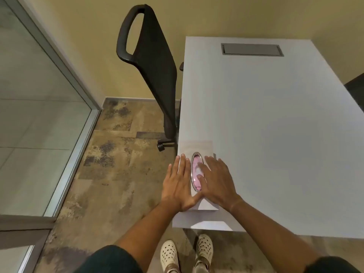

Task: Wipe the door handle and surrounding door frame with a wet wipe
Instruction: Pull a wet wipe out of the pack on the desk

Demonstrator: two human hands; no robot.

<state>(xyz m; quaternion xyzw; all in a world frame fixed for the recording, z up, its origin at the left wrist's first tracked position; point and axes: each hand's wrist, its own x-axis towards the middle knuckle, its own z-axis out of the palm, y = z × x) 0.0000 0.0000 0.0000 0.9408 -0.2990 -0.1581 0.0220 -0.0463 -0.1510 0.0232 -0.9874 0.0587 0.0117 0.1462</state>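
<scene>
A flat white wet-wipe pack with a pink oval lid ringed in silver (197, 172) lies at the near left corner of the pale grey tabletop (275, 125), close to its left edge. The person's left hand (178, 186) lies flat with straight fingers pressed along the pack's left side, its grip spread and closed on nothing. The right hand (216, 182) rests on the pack's right half, fingers fairly straight and reaching onto the oval lid, touching it; its grip is likewise apart, not curled round anything. Left of the pack, beyond the tabletop edge, a black mesh office chair (155, 62) stands on the mottled brown floor (110, 164). Further left of the pack runs a glass panel in a grey metal frame (65, 62). Below the pack, two cream perforated clogs (187, 253) stand on the floor
</scene>
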